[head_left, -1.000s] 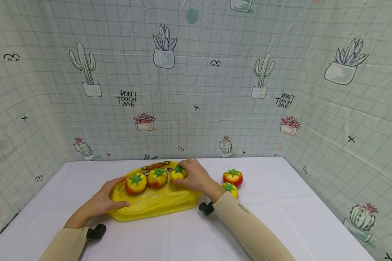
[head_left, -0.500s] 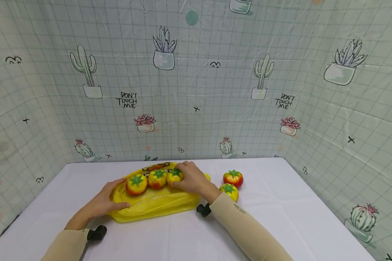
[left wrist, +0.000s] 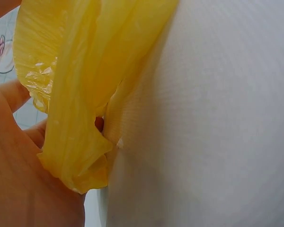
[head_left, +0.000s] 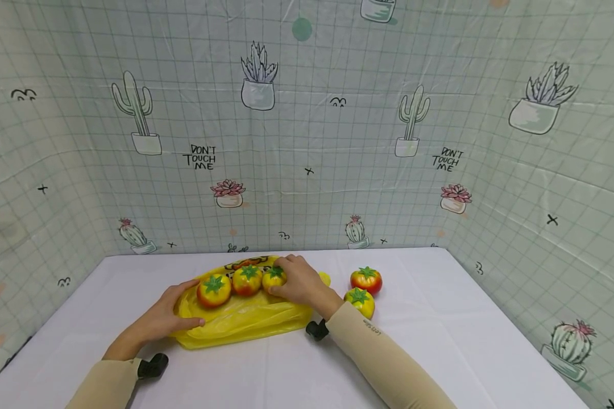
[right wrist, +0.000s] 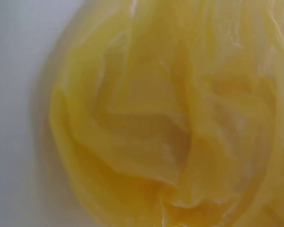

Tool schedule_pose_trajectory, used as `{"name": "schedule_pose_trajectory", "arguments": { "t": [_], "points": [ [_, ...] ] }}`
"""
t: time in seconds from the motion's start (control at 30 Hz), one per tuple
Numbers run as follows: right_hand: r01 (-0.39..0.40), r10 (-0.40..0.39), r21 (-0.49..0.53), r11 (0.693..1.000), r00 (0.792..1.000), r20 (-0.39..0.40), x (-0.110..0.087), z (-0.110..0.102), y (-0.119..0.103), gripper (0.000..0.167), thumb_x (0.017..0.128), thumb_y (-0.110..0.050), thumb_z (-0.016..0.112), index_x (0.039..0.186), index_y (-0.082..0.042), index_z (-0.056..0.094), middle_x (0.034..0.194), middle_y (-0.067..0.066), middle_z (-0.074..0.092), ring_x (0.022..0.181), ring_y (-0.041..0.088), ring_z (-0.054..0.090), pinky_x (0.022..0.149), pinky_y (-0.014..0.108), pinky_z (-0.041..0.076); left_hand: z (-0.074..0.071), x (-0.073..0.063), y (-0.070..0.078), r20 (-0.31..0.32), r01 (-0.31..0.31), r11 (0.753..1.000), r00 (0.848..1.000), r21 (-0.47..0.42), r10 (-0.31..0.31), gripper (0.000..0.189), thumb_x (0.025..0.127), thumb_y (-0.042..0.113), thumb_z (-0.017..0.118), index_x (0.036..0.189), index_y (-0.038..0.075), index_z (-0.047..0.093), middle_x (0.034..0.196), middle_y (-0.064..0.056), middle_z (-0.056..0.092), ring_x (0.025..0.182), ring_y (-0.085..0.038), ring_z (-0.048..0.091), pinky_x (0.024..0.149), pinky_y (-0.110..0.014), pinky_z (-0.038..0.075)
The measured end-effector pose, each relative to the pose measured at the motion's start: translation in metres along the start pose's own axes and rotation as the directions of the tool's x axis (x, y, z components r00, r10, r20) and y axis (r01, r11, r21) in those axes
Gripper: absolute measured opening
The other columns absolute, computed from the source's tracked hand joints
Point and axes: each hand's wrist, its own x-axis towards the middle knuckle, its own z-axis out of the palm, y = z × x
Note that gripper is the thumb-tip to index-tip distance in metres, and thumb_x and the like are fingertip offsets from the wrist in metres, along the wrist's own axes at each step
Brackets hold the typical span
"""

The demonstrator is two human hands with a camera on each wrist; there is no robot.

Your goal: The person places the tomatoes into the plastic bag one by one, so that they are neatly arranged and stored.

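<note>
A yellow plastic bag (head_left: 245,329) lies flattened on the table with printing on its far side. Three toy tomatoes, red and yellow with green star-shaped tops, sit in a row on it: a left one (head_left: 214,291), a middle one (head_left: 247,280) and a right one (head_left: 274,276). My right hand (head_left: 303,282) grips the right tomato from its right side, thumb in front and fingers over the top. My left hand (head_left: 165,312) spreads thumb and fingers around the bag's left end. In the left wrist view, crumpled yellow film (left wrist: 80,118) lies against that palm; some fingers are hidden behind it.
Two more toy tomatoes stand right of the bag: a redder one (head_left: 366,280) behind, and a yellower one (head_left: 360,302) partly covered by my right sleeve (head_left: 384,352). A white cloth covers the table (head_left: 440,329). Cactus-print curtains (head_left: 307,142) enclose the back and sides.
My right hand has moved slightly left with the tomato, bringing it close to the middle one. A yellow bit of bag now shows behind the right wrist. The left hand stays put.
</note>
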Motion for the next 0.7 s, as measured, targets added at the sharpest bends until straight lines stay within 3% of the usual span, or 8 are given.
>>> {"name": "schedule_pose_trajectory", "arguments": {
  "t": [0.37,0.7],
  "points": [
    [-0.012,0.012,-0.009,1.000,1.000,-0.009,-0.0011,-0.0005,-0.0010,0.057,0.084,-0.045,0.069,0.129,-0.014,0.055,0.129,0.006,0.053,0.113,0.021,0.048,0.096,0.034,0.045,0.0003,0.0001,-0.0011,-0.004,0.000,1.000,1.000,0.006,0.000,0.097,0.075,0.040,0.078,0.148,0.004,0.026,0.142,-0.030,0.026,0.127,-0.048,0.031,0.102,-0.068,0.026],
    [0.012,-0.012,0.002,1.000,0.995,-0.099,-0.0030,-0.0001,0.0009,0.051,0.084,-0.042,0.071,0.124,-0.013,0.060,0.124,0.005,0.053,0.113,0.021,0.049,0.094,0.034,0.047,0.0004,-0.0004,-0.0005,-0.007,-0.002,1.000,1.000,-0.001,0.002,0.097,0.075,0.039,0.078,0.148,0.003,0.026,0.142,-0.030,0.025,0.127,-0.048,0.031,0.103,-0.068,0.025]
  ]
}}
